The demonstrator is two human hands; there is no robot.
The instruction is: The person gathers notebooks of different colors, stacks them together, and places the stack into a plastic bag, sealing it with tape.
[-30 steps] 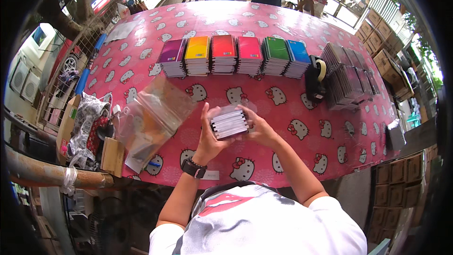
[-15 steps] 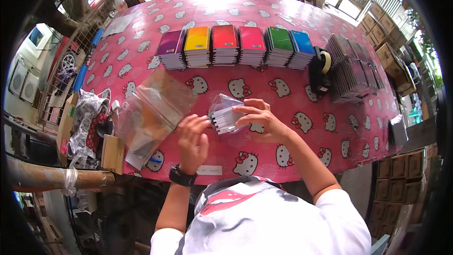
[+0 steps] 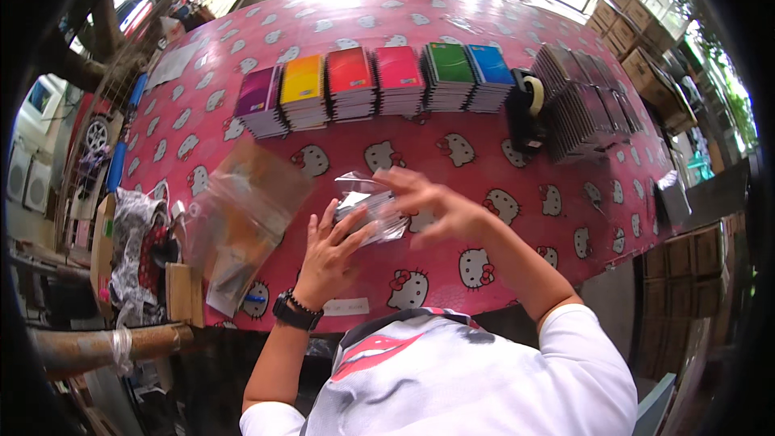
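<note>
In the head view we take the red notebook stack (image 3: 349, 69) as our landmark. On the counter (image 3: 476, 173), nearer us than that stack, lies the bundle (image 3: 358, 196) in clear, shiny film. We see the left hand (image 3: 327, 262) at its near left side, fingers outstretched and spread, the tips resting against the film without gripping. The right hand (image 3: 440, 210) is at its right side, fingers and thumb parted and released as far as we can see; blur keeps us from telling whether the tips touch.

Left of the red stack stand the yellow stack (image 3: 303, 79) and purple stack (image 3: 258, 93); to its right, the pink stack (image 3: 399, 70), green stack (image 3: 448, 63) and blue stack (image 3: 488, 64). We notice small lettered blocks printed on the covers. Further right of the red stack are a black tape dispenser (image 3: 525, 121) and dark spiral-bound piles (image 3: 569, 133).

Nearer us and left of the red stack lie clear plastic bags (image 3: 246, 218); straight toward us from it, beyond the bundle, a white label strip (image 3: 345, 307) bears faint printing, too blurred for us to read.
</note>
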